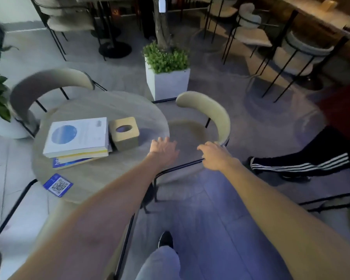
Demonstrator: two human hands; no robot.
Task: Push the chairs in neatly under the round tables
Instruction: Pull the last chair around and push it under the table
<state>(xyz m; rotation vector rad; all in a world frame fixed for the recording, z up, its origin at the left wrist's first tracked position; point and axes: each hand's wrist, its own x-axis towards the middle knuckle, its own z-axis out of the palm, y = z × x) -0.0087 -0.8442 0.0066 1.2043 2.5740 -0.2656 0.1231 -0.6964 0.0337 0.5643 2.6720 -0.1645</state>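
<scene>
- My left grip [164,148] is spread wide, fingers straight, over the near edge of the chair [210,116] seat. Blur hides whether it touches.
- My right grip [217,156] lies on the thin black frame rail, just below the end of the backrest. I cannot tell whether its fingers close round the rail.
- The chair stands just beyond both grips, its seat meeting the rim of the round desk [109,104], which spreads to the left of my left grip. The chair looks turned rather than square to the desk.
- As I judge it, an uneven shove from one grip could swing the chair further askew.
- A hard push could knock the seat against the desk and jolt the stack of books [77,138] and the tissue box [124,133], left of my left grip.
- Another person's striped trouser leg [301,162] is near, to the right of my right grip, and a chair leg swinging out could catch it.
- The backrest is a padded cream curve and the seat a round tan pad, both on slim black metal.
- The desk top is pale and wood-grained, the tissue box a rounded tan cube.
</scene>
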